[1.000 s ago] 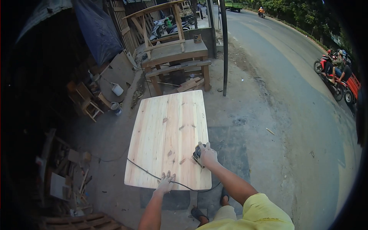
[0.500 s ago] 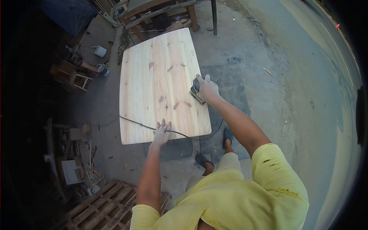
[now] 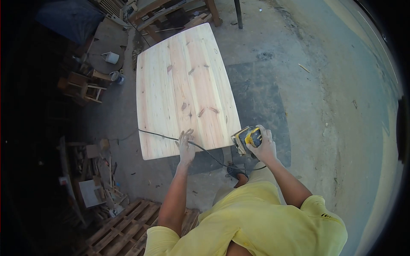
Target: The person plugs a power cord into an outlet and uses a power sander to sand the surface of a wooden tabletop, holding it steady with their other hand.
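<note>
A pale wooden tabletop (image 3: 171,94) with knots and gently curved sides lies before me. My right hand (image 3: 265,147) grips a yellow and black electric sander (image 3: 248,138) at the tabletop's near right corner. The sander is tilted, with its pad side facing the board's edge. Fingers spread, my left hand (image 3: 186,147) rests at the near edge of the wood. A black power cord (image 3: 160,135) crosses the near part of the board, passes by my left hand and hangs down toward my right side.
A wooden pallet (image 3: 124,230) lies at the lower left, with scrap wood (image 3: 100,183) beyond it. White buckets (image 3: 112,57) and small wooden frames (image 3: 92,91) stand at the left. A dark post (image 3: 238,15) and a wooden bench (image 3: 171,15) are at the far side. A dark mat (image 3: 262,98) covers the ground at right.
My right hand has brought the sander from the right edge's middle back to the near right corner and tilted it. My left hand stays at the near edge.
</note>
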